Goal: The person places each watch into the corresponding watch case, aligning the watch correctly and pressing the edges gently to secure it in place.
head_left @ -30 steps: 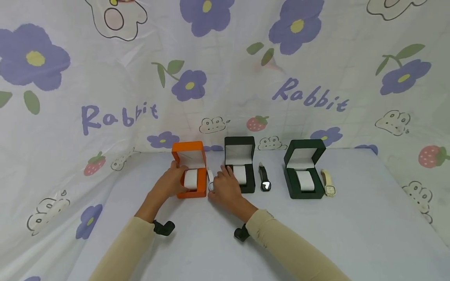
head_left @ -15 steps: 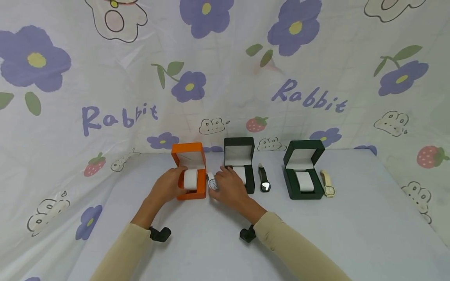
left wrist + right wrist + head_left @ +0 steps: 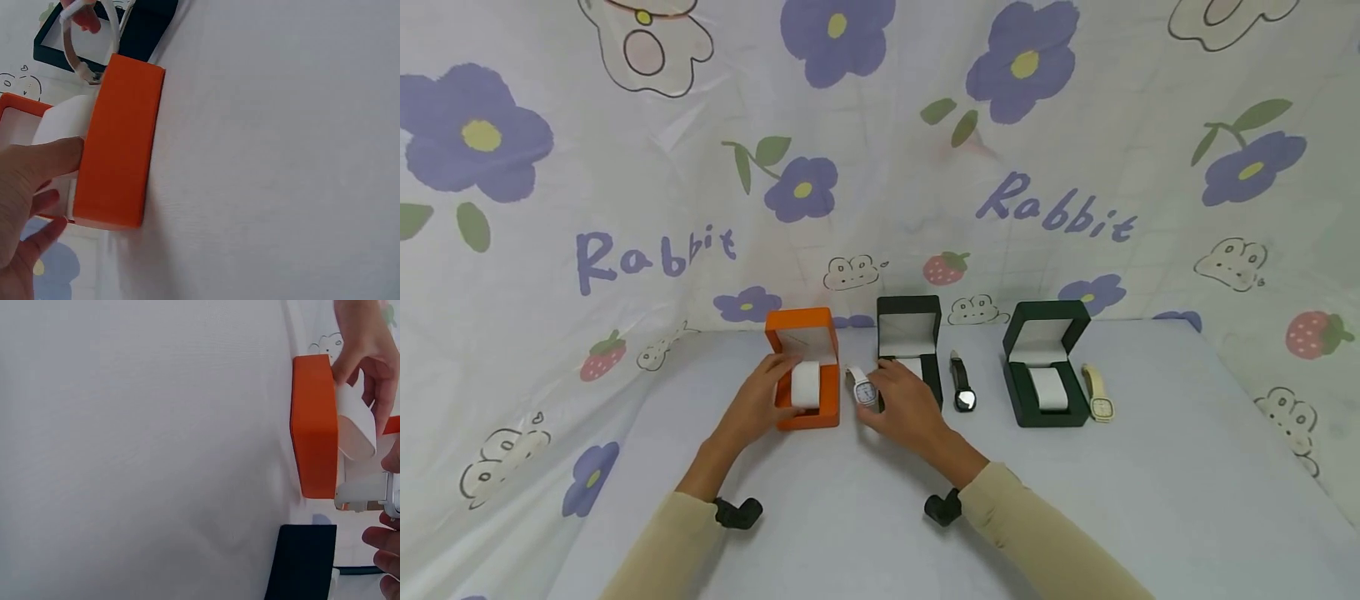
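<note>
In the head view, an orange watch box (image 3: 830, 398) stands with its lid raised. My left hand (image 3: 752, 404) is at its left side, thumb and fingers around the near end of the white cushion (image 3: 806, 385) inside. The left wrist view shows the thumb pressed between cushion and front wall; some fingertips are hidden behind it. Just right of the box, my right hand (image 3: 910, 412) pinches a silver wristwatch (image 3: 865, 393) with a pale strap. The strap forms a loop (image 3: 67, 44) in the left wrist view, held above the table.
A dark watch box (image 3: 931, 375) stands open behind my right hand, partly covered by it. Further right are a black-strapped watch (image 3: 964, 392), an open green watch box (image 3: 1022, 396) and a gold watch (image 3: 1099, 400). A patterned cloth (image 3: 880, 167) hangs behind the table.
My right hand has lifted the silver watch and shifted it slightly right, its face turning into view. The left hand stays at the orange box.
</note>
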Demonstrator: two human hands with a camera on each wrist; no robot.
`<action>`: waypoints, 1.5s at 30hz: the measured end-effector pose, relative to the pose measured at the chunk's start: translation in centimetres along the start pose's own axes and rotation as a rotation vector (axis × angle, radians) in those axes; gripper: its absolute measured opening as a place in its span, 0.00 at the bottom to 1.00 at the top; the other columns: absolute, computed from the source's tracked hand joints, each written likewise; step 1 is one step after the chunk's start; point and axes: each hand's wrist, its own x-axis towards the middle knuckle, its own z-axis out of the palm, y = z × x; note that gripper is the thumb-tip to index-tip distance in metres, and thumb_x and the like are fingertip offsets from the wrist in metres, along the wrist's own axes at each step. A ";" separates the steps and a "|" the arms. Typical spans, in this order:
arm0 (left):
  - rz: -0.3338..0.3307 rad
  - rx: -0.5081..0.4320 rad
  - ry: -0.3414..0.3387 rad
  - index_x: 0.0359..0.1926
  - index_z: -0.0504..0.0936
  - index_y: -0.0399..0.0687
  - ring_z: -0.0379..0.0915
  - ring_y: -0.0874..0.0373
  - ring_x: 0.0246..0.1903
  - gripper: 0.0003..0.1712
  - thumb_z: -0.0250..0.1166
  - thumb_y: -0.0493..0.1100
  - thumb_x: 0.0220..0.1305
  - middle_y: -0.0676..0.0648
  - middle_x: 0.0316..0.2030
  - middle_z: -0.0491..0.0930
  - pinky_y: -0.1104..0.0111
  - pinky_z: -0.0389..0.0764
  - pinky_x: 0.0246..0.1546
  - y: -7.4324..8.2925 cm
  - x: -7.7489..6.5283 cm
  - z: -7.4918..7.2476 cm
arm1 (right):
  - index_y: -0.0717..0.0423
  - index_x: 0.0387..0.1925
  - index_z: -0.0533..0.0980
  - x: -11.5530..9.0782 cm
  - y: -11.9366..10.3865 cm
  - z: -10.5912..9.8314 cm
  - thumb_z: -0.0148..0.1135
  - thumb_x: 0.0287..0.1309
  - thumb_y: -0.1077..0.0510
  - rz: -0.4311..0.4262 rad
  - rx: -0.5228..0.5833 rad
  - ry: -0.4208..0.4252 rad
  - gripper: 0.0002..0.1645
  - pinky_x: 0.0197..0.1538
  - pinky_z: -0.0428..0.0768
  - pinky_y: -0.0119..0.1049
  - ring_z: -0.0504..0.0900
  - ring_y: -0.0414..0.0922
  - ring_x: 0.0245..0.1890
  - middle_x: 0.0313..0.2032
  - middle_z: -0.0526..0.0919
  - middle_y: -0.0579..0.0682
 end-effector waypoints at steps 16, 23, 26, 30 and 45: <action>0.132 -0.086 0.144 0.71 0.71 0.43 0.69 0.44 0.63 0.49 0.81 0.31 0.47 0.40 0.65 0.66 0.51 0.80 0.58 0.2 -1.0 0.7 | 0.64 0.50 0.82 -2.3 1.5 -1.9 0.74 0.54 0.55 -0.037 0.070 0.133 0.24 0.68 0.73 0.51 0.85 0.53 0.51 0.48 0.87 0.56; 0.135 -0.143 0.159 0.72 0.71 0.44 0.69 0.42 0.62 0.48 0.81 0.31 0.49 0.39 0.66 0.65 0.52 0.85 0.49 0.0 -1.2 0.6 | 0.65 0.55 0.80 -3.3 1.8 -2.9 0.75 0.54 0.56 0.022 0.125 0.170 0.28 0.60 0.80 0.55 0.82 0.60 0.54 0.49 0.86 0.60; 0.142 -0.179 0.171 0.72 0.71 0.44 0.68 0.42 0.62 0.48 0.80 0.31 0.49 0.38 0.66 0.65 0.50 0.84 0.49 0.6 -1.3 0.5 | 0.65 0.57 0.80 -3.8 1.8 -3.5 0.75 0.55 0.56 0.074 0.174 0.173 0.30 0.54 0.84 0.56 0.82 0.63 0.55 0.50 0.85 0.63; 0.151 -0.237 0.189 0.72 0.71 0.45 0.67 0.43 0.64 0.49 0.81 0.32 0.49 0.40 0.66 0.65 0.48 0.83 0.52 2.8 -1.5 0.0 | 0.68 0.57 0.79 -4.1 1.8 -4.3 0.74 0.56 0.58 0.116 0.259 0.181 0.29 0.48 0.87 0.51 0.85 0.58 0.51 0.52 0.85 0.64; 0.127 -0.360 0.157 0.73 0.72 0.60 0.64 0.50 0.65 0.50 0.83 0.38 0.48 0.48 0.65 0.68 0.47 0.76 0.62 11.2 -1.7 -0.7 | 0.67 0.55 0.80 -3.9 1.5 -6.6 0.75 0.54 0.61 0.180 0.454 0.297 0.27 0.50 0.86 0.51 0.87 0.53 0.46 0.46 0.88 0.61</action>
